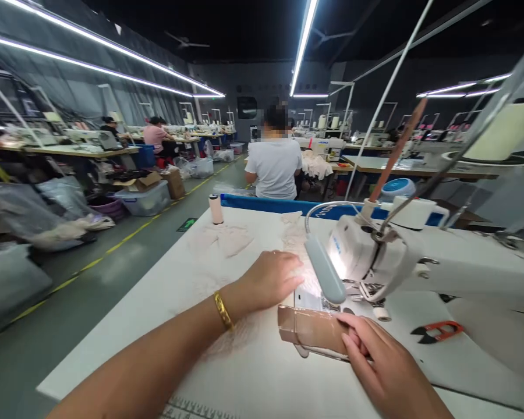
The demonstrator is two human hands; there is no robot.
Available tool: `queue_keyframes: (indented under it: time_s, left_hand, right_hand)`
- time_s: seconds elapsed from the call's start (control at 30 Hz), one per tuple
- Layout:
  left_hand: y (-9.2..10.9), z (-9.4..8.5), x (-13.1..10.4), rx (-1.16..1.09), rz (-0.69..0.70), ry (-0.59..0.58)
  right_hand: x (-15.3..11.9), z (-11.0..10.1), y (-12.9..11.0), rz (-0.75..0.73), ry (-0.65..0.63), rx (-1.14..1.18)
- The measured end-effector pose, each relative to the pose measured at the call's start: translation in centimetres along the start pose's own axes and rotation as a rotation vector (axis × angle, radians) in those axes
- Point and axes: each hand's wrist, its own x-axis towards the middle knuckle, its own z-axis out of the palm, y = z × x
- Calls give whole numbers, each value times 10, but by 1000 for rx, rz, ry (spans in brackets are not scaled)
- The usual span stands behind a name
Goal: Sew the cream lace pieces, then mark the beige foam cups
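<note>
My left hand (273, 280), with a gold bracelet at the wrist, lies palm down with fingers stretched, at the edge of a pale lace-like fabric (291, 235). Its fingertips point toward the lit needle area of a white sewing machine (353, 250). A grey-green bar (325, 269) hangs in front of the machine head. My right hand (375, 361) has its thumb and fingers closed on the right end of a brown, taped cardboard piece (317, 330) at the table's front. Some of its fingers are hidden. More pale fabric (227, 238), partly blurred, lies left of my left hand.
A thread spool (216, 209) stands at the white table's (126, 349) far left. Orange-handled thread snips (441, 333) lie right of my right hand. A clear ruler (196, 409) shows at the front edge. A person in a white shirt (274, 169) sits ahead.
</note>
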Motion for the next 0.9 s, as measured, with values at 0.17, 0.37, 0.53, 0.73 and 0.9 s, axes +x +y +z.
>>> queue_keyframes:
  time_s: [0.17, 0.37, 0.53, 0.73, 0.9]
  left_hand:
    - [-21, -60, -44, 2, -261, 57]
    - [-15, -34, -105, 54, -277, -126]
    - [-10, -3, -118, 118, -264, -95]
    - [-16, -6, -115, 60, -310, -31]
    - [-14, -15, -112, -26, -364, 35]
  right_hand:
    - [-3, 6, 12, -68, -32, -17]
    - [-3, 7, 9, -98, -38, -50]
    - [-1, 6, 4, -150, -19, -46]
    - [14, -2, -41, -229, -149, 165]
    - [39, 7, -89, 12, -342, 479]
